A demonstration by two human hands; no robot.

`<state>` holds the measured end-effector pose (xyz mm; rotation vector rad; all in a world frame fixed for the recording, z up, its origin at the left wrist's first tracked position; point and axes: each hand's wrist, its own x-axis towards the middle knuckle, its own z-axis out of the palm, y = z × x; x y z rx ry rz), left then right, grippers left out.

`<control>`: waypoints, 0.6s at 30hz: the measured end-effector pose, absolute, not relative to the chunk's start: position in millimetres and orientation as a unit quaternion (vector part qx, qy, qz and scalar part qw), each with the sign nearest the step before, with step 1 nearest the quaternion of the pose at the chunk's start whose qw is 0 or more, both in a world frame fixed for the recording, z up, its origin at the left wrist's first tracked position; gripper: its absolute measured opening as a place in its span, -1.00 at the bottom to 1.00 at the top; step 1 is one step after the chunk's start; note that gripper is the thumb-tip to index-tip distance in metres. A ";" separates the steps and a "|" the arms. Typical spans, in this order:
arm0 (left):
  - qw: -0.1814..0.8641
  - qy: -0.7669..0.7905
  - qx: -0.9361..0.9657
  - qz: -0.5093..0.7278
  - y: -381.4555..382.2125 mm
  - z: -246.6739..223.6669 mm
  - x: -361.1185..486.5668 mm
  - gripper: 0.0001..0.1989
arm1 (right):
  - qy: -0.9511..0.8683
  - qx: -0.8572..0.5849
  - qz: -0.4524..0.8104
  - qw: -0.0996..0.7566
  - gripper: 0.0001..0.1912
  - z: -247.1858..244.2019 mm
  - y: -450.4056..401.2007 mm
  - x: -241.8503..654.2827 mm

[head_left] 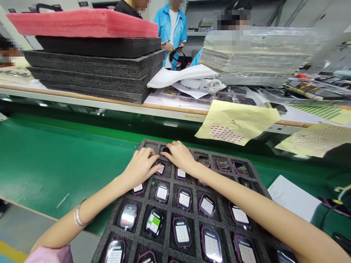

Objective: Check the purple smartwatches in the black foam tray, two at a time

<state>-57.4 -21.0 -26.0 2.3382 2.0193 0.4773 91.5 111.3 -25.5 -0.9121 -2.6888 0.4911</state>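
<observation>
A dark foam tray divided into square cells lies before me, many of them holding purple-rimmed smartwatch bodies without straps. At its far edge, my right hand has thumb and forefinger around a dark-screened smartwatch; the fingers partly hide it. Just left of that, my left hand rests over the far left cells, thumb and forefinger apart. Its thumb reaches the edge of a lit smartwatch. Most nearer screens glow with white lists, while one smartwatch shows green and white blocks.
Beyond the green bench runs a raised shelf with stacked black foam under pink foam. Stacked clear plastic trays stand at right. A yellow sheet hangs over the shelf edge. People are behind.
</observation>
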 end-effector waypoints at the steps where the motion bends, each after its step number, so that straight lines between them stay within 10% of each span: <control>1: -0.027 0.686 0.715 0.135 -24.4 -26.4 -58.0 -0.69 | -0.917 -0.329 0.178 0.139 -0.84 -27.5 109.3 87.2; 12: 0.023 0.733 0.661 0.157 -27.9 -48.3 -65.6 -0.79 | -0.828 -0.243 0.459 0.211 -0.74 -6.9 106.2 126.6; 18: 0.270 0.665 0.572 0.396 -8.6 -29.2 -88.3 -0.74 | -0.607 -0.259 0.719 0.218 -0.45 -3.9 100.6 150.6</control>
